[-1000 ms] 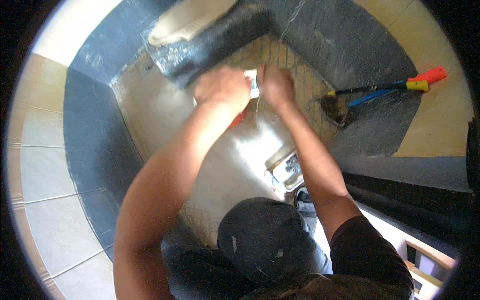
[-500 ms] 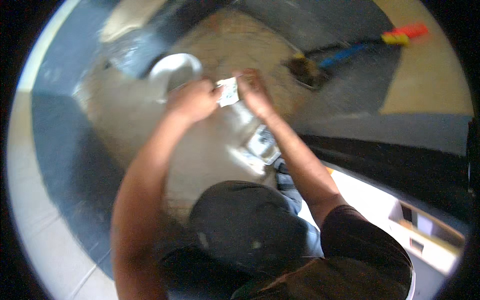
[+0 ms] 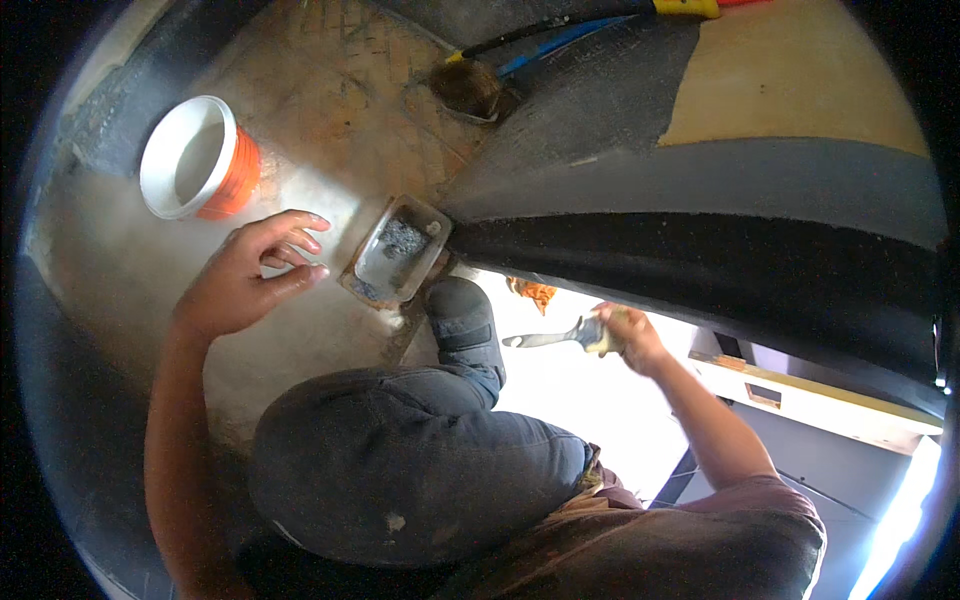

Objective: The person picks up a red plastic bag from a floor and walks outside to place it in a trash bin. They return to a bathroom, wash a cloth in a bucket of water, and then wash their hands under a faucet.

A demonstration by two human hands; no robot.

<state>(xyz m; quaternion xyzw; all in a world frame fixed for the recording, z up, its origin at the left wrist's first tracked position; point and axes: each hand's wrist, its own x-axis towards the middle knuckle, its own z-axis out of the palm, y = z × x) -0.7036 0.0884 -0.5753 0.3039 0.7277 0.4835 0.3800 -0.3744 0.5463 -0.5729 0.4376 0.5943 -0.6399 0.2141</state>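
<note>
My left hand [image 3: 250, 270] hovers over the dusty floor with its fingers apart and loosely bent, holding nothing. It is nearest to an orange bucket [image 3: 240, 175] with a white rim and greyish contents. Out to the right, my right hand [image 3: 628, 335] is closed around the wide end of what looks like a paintbrush [image 3: 555, 338]. Its tapered grey handle points left, and a pale yellowish part shows by my fingers. A rectangular tray [image 3: 440, 228] with wet grey material inside rests on the floor between my hands, beyond my bent knee.
A dark board or wall edge [image 3: 680, 240] runs along the right. Behind the tray lie a dirty brush head [image 3: 466, 90] and black and blue handles [image 3: 570, 45]. An orange-brown crumpled thing [image 3: 533, 292] sits in the bright gap. A pale wooden piece [image 3: 800, 392] is at right.
My hands were together around a small whitish thing and have moved apart. The right one has swung right and now holds the brush; the left is empty. The view has shifted too.
</note>
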